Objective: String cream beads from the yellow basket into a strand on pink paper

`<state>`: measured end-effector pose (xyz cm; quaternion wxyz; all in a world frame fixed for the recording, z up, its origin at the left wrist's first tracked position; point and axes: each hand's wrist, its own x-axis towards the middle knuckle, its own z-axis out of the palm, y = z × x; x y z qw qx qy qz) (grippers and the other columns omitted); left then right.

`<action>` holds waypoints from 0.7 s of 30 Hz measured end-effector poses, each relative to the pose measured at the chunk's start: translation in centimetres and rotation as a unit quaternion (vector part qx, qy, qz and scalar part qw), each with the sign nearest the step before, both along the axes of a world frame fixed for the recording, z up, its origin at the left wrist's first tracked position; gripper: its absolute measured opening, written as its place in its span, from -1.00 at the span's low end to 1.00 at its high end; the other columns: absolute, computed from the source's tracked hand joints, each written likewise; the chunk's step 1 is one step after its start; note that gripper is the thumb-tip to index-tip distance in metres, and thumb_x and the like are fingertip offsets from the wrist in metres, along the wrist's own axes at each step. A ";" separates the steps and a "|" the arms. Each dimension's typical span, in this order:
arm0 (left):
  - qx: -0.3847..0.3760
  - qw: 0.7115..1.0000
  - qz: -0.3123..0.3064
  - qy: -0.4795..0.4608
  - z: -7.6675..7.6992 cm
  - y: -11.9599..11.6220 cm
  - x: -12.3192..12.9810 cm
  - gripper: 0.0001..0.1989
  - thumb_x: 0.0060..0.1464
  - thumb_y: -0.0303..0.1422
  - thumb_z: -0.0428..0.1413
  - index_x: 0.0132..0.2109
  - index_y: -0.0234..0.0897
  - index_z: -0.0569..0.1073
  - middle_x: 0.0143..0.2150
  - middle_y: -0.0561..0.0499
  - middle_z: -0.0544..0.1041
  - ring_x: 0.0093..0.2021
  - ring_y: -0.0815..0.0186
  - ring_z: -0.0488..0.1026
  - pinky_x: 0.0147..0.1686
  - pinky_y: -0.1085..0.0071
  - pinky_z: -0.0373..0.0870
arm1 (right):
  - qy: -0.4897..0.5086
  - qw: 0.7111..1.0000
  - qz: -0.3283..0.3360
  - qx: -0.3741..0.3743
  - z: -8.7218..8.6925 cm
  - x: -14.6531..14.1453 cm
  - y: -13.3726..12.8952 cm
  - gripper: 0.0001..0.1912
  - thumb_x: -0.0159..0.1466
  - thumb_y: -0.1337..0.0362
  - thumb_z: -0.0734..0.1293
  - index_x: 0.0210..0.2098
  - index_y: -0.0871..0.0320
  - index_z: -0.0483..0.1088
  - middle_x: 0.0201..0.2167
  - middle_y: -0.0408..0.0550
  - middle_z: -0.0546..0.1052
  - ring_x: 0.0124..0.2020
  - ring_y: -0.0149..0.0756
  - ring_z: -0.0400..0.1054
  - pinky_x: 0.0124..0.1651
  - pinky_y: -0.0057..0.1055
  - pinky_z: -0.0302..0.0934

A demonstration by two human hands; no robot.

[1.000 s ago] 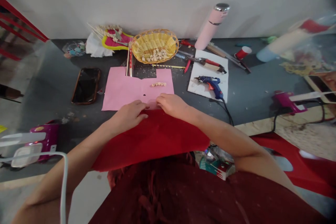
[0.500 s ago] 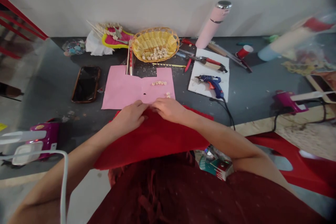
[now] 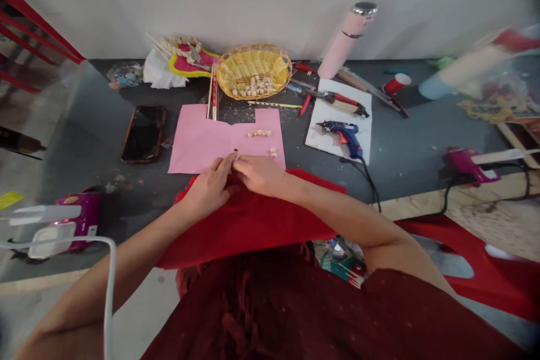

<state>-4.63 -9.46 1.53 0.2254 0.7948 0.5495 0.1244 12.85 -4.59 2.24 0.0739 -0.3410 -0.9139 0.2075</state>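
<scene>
1. Counter (image 3: 400, 146): grey, along the wall.
2. Red cloth (image 3: 261, 219): beneath both hands, at the counter's near side.
3. Pink sheet (image 3: 198, 140): flat, just beyond the cloth.
4. Basket (image 3: 253, 62): beyond the sheet, containing pale pieces (image 3: 255, 87).
5. Left hand (image 3: 211, 188) and right hand (image 3: 261, 174): fingers bent, tips together at the sheet's near edge; any grip hidden.
6. Glue gun (image 3: 348, 138): on a white board (image 3: 320, 140), right of the sheet.
7. Row (image 3: 259, 133) of pale pieces: on the sheet's right part.
</scene>
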 end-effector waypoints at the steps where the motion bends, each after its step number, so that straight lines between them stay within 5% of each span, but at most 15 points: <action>1: -0.005 1.000 -0.001 -0.002 0.1 0.0 0.0 -0.30 0.11 -0.34 0.11 0.33 -0.24 0.01 0.11 -0.24 0.35 0.01 0.06 0.45 -0.05 0.15 0.43 | 0.018 0.999 -0.027 -0.003 0.4 0.4 0.1 -0.79 0.37 0.34 0.14 -0.15 0.19 0.39 -0.17 0.03 0.54 -0.20 -0.27 0.42 -0.24 -0.41 0.12; 8: -0.013 0.999 -0.039 -0.008 0.2 0.1 -0.3 -0.45 0.14 -0.36 0.07 0.26 -0.27 0.17 0.14 -0.24 0.33 -0.17 0.20 0.50 -0.03 0.15 0.43 | 0.068 0.983 -0.172 0.013 5.6 6.8 0.5 -0.75 0.39 0.18 0.09 -0.31 0.12 0.29 -0.56 -0.14 0.39 -0.54 -0.35 0.24 -0.43 -0.39 -0.01; 12: -0.021 0.997 -0.058 -0.047 0.5 0.7 -0.7 -0.55 0.16 -0.34 0.06 0.19 -0.25 0.27 0.16 -0.21 0.33 -0.26 0.29 0.49 -0.06 0.17 0.45 | 0.162 0.936 -0.302 0.074 7.8 10.6 0.7 -0.64 0.40 0.15 0.07 -0.51 0.09 0.18 -0.63 -0.16 0.29 -0.58 -0.38 0.18 -0.44 -0.39 0.02; 17: -0.025 0.993 -0.051 -0.105 1.8 1.5 0.1 -0.60 0.20 -0.29 0.04 0.16 -0.23 0.32 0.13 -0.18 0.37 -0.37 0.37 0.45 -0.12 0.20 0.48 | 0.125 0.954 -0.271 0.009 7.0 11.6 1.5 -0.60 0.38 0.09 0.13 -0.55 0.10 0.16 -0.65 -0.19 0.28 -0.58 -0.40 0.17 -0.46 -0.41 0.02; 21: -0.016 0.989 -0.104 -0.106 2.4 1.1 2.0 -0.64 0.21 -0.34 0.03 0.13 -0.28 0.36 0.12 -0.20 0.39 -0.28 0.32 0.50 -0.05 0.18 0.48 | 0.120 0.958 -0.255 0.050 5.8 9.0 5.6 -0.74 0.36 0.18 0.20 -0.44 0.12 0.26 -0.54 -0.14 0.40 -0.46 -0.36 0.30 -0.37 -0.44 0.09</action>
